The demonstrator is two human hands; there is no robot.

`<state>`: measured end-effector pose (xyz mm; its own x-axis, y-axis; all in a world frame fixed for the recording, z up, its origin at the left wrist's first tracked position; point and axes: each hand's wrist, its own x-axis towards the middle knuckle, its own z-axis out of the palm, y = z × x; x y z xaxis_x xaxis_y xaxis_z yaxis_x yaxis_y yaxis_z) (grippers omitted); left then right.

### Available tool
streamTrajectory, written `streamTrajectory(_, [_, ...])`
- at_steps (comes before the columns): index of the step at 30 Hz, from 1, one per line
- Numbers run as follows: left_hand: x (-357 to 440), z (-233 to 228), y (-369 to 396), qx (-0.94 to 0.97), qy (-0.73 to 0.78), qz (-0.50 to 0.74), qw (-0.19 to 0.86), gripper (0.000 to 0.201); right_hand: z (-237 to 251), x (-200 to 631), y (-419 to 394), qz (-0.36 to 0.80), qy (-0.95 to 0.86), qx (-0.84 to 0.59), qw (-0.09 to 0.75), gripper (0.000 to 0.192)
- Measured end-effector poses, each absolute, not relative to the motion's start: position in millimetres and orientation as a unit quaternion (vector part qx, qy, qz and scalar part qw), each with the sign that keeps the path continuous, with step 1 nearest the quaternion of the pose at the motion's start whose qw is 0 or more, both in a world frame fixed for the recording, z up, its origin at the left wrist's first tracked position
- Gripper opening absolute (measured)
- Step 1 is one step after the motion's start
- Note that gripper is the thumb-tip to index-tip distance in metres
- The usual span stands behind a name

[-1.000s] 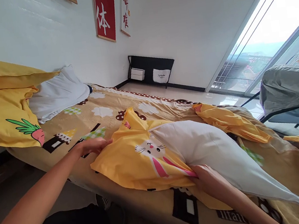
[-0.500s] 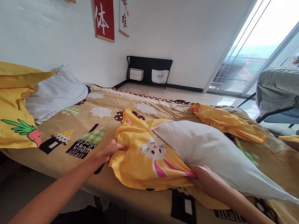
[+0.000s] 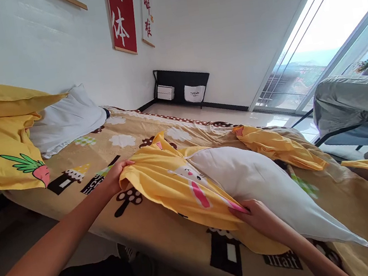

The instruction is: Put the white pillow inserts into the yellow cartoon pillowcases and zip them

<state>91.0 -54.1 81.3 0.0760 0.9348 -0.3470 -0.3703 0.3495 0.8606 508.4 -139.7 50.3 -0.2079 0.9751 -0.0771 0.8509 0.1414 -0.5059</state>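
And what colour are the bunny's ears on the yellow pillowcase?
The bunny's ears are pink with white edges, best seen in the head view.

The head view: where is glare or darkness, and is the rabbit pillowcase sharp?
Head view: the window is washed nearly white up high, the floor beside it glares; same head view: the lower-right corner is dark, the rabbit pillowcase looks reasonably sharp.

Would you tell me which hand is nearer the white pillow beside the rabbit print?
Right: the right hand pinches yellow fabric beside the pillow; the left hand holds the fabric farther off.
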Motion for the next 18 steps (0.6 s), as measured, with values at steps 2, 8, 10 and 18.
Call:
streamTrajectory(2, [94.0,85.3,-54.3,0.29,0.475,0.48,0.678,0.037,48.2,510.1,-139.3,0.24,-0.736,-0.617,0.141,0.046])
streamTrajectory(8, [77.9,76.9,-62.6,0.389,0.512,0.365,0.673,0.039,53.8,521.0,-134.0,0.335,-0.705,-0.603,0.162,0.047])
streamTrajectory(10, [64.3,69.9,-63.8,0.423,0.516,0.284,0.689,0.038,54.2,523.9,-133.1,0.371,-0.704,-0.58,0.171,0.046])
streamTrajectory(18, [15.2,57.1,-58.4,0.547,0.564,0.155,0.6,0.042,47.6,523.4,-134.8,0.401,-0.704,-0.562,0.169,0.044])
